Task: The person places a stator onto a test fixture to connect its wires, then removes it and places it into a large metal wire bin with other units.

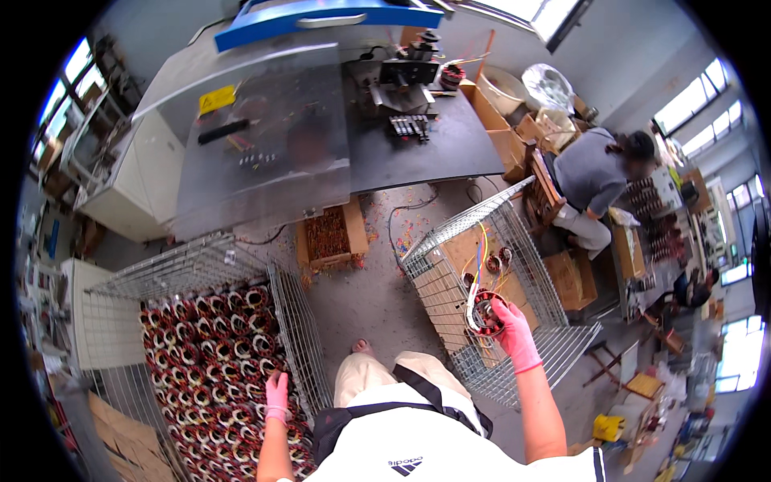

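— So, what is the right hand (515,331) holding?
— A round, copper-wound coil ring (484,313) with trailing coloured wires, fingers clamped on its rim, above the near-empty wire cage (450,277).
— And the left hand (277,395)?
— Fingers loosely spread over stacked rings in the full cage (213,353).

Yellow rectangular label (217,99) on the grey machine cover (265,145) — brown cardboard boxes (572,277) right.

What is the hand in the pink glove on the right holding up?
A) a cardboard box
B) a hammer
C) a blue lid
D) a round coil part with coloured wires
D: the right hand grips a ring-shaped wound stator with yellow, white and blue wires trailing up from it, held over the wire-mesh cage.
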{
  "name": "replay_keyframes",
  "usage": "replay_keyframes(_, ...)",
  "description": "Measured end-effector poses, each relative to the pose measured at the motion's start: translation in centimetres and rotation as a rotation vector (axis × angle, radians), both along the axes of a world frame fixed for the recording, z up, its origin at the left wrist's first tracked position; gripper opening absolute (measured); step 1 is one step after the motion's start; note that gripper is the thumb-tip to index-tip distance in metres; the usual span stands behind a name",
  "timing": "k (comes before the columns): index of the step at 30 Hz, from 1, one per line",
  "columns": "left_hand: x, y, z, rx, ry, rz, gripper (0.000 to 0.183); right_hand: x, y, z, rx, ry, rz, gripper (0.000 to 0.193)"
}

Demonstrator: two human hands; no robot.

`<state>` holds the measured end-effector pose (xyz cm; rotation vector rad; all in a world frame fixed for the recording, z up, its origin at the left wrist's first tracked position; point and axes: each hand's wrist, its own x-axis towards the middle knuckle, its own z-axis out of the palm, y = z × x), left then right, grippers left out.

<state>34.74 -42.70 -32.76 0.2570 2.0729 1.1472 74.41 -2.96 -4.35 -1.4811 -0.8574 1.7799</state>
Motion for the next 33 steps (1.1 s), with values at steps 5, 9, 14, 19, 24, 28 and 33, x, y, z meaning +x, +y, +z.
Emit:
replay_keyframes(5, 1.5, -4.0, -0.6, -0.056, -0.071, 0.199, 0.048, -0.6, -0.5, -1.1, 0.037, 0.062, 0.108, 0.035)
replay_keyframes(9, 1.4, -5.8, 1.1, -0.092, 0.038, 0.19, 0.046, -2.3, -0.8, -0.1, 0.072, -0.106, 0.257, 0.046)
replay_keyframes(14, 0.0, -6.3, 1.2, -0.054, 0.028, 0.24, 0.049, -3.7, -1.0, 1.2, 0.292, -0.342, 0.434, 0.051)
replay_keyframes(19, -2.0, -0.8, 4.0, -0.011, 0.077, 0.131, 0.051, -2.6, -0.4, 0.5, 0.399, -0.485, 0.433, 0.049)
replay_keyframes(24, -0.9, 9.9, 11.0, 0.177, -0.331, -0.098, 0.047, -1.4, 0.5, 0.3, 0.282, -0.316, 0.306, 0.054)
replay_keyframes(28, 4.0, 21.8, 21.4, 0.357, -0.518, -0.502, 0.051, -5.1, 0.9, 4.1, 0.107, -0.225, 0.382, 0.046)
replay_keyframes(33, 10.3, 31.0, 27.5, 0.777, -0.645, -0.561, 0.077, -10.6, 0.8, 5.4, 0.418, -0.216, 0.739, 0.042)
